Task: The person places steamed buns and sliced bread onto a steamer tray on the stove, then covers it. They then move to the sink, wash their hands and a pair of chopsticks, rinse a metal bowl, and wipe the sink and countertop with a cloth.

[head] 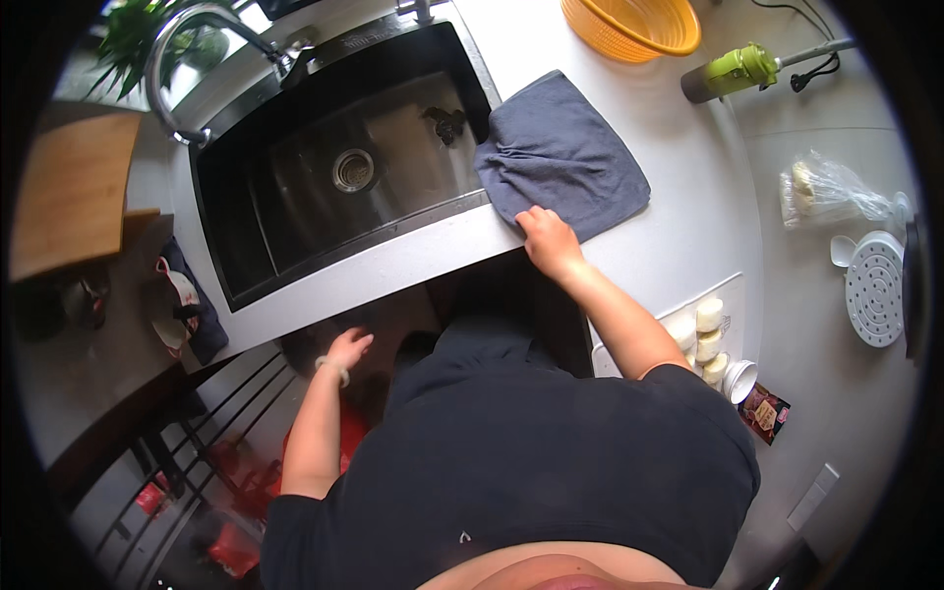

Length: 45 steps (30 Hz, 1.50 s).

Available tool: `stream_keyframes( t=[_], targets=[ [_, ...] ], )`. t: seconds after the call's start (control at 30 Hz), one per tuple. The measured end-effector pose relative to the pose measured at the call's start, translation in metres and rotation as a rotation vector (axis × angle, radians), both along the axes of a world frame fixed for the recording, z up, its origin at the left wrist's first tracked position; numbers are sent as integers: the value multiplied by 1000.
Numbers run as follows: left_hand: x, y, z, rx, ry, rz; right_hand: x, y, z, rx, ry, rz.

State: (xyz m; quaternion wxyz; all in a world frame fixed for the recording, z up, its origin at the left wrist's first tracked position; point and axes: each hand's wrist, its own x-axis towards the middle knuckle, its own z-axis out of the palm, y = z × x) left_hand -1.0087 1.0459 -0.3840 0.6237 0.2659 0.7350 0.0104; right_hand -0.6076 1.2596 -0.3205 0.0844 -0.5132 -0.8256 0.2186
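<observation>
A dark grey-blue cloth (568, 151) lies wrinkled on the white countertop, its left side overlapping the right rim of the sink. My right hand (550, 240) is at its near edge by the counter front, with bent fingers gripping the fabric. The black sink (302, 221) has a round metal drain (354, 171), and a small dark wet clump (445, 125) sits near its right wall. My left hand (351, 346) hangs below the counter edge, with nothing in it and the fingers slightly apart. A pale bracelet circles that wrist.
A chrome faucet (158, 81) arches over the sink's left. An orange plastic basket (634, 29) and a green-collared hand blender (737, 70) are at the back right. Nearer stand pale rolls (709, 313) on a white board and an open white tub (740, 381). A black metal rack (199, 472) is lower left.
</observation>
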Motion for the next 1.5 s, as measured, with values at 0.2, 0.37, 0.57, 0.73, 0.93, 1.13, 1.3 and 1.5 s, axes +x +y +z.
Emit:
stream_keyframes(
  t=[0.2,0.37,0.57,0.73,0.93,1.13,1.3,1.5],
  targets=[
    [-27,7,54,-36,30,187,99,106,43,-418,589,-462],
    [-32,17,57,-74,117,145,164,94,55,311,-84,-613],
    [-45,22,44,-117,160,87,115,133,35,388,-171,-37],
    [-62,-17,36,-67,164,266,57,176,-9,195,-316,-58],
    [-47,-69,53,-155,134,426,-3,287,-50,321,-240,-374],
    [-16,-63,89,-215,147,600,-55,447,-71,415,-173,-288],
    [2,-99,100,-209,186,746,-83,455,-25,671,-71,336],
    [1,-80,103,-117,216,567,-56,364,-3,258,17,407]
  ],
)
